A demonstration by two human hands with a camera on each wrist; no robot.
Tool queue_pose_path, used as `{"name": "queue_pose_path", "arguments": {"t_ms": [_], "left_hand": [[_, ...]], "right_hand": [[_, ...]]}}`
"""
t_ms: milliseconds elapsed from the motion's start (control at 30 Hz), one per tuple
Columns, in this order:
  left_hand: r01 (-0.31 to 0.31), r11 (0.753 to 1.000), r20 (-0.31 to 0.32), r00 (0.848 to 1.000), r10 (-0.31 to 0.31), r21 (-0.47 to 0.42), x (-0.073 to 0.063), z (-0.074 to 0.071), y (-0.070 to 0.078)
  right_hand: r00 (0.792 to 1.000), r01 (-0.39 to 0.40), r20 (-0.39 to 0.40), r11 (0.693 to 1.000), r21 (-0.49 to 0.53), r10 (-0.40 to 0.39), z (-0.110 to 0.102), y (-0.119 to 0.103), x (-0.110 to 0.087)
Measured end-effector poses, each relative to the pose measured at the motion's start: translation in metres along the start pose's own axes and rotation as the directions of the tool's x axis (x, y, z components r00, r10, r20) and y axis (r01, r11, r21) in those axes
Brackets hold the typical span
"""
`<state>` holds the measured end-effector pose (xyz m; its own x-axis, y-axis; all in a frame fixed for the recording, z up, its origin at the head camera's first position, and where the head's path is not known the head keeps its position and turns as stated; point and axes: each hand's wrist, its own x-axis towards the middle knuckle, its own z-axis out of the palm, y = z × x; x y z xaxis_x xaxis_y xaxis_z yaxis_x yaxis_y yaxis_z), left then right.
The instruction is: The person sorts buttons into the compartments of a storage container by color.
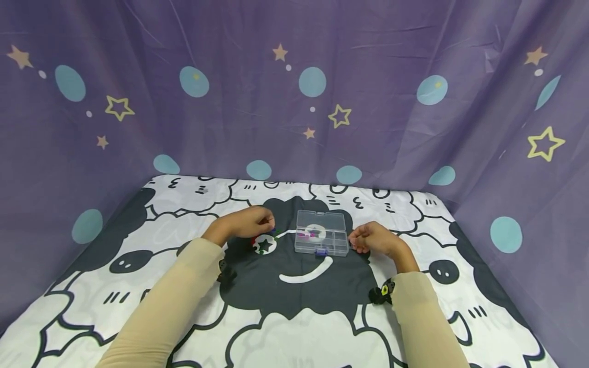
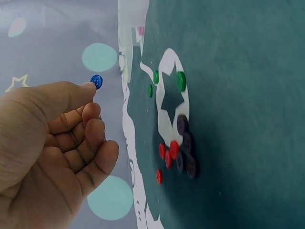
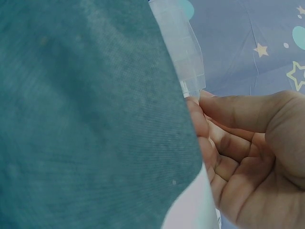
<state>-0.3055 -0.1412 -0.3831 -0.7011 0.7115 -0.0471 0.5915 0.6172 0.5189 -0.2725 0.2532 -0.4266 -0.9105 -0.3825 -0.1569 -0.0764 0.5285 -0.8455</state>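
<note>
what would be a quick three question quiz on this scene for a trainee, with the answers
1. Multiple choice: what does the left hand hold?
a) a red button
b) a blue button
c) a pink button

2. True or false: the lid of the clear box is shut.

3. Count: how many green buttons show on the cloth in the left wrist view?

Key:
1. b, a blue button.
2. False, the lid is open.
3. Three.
</note>
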Motion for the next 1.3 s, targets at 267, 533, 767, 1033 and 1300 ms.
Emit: {"name": "queue_pose_path", "arguments": {"t_ms": [267, 533, 767, 1033, 1300], "left_hand": [[0.015, 1.0, 0.013, 1.0, -0.015, 0.012, 0.009, 0.002, 0.009], [0.001, 1.0, 0.016, 1.0, -0.001, -0.016, 0.018, 0.008, 0.018], [-0.068, 0.997, 0.007, 0.998, 0.068, -0.026, 0.027, 0.014, 0.025], [-0.095, 0.994, 0.01, 0.995, 0.096, -0.047, 0.039, 0.021, 0.034], [-0.124, 0.991, 0.007, 0.992, 0.125, -0.047, 0.052, 0.03, 0.042]], "right_hand": [[1.0, -0.005, -0.002, 1.0, 0.006, 0.005, 0.0, -0.001, -0.001], [1.0, -0.01, -0.003, 1.0, 0.006, 0.01, 0.001, 0.0, -0.001], [1.0, 0.006, -0.001, 1.0, -0.006, -0.006, 0.001, -0.001, -0.001], [1.0, 0.019, 0.005, 1.0, -0.005, -0.019, 0.0, -0.001, -0.002], [1.0, 0.01, 0.004, 1.0, 0.003, -0.01, 0.0, -0.002, -0.002]]}}
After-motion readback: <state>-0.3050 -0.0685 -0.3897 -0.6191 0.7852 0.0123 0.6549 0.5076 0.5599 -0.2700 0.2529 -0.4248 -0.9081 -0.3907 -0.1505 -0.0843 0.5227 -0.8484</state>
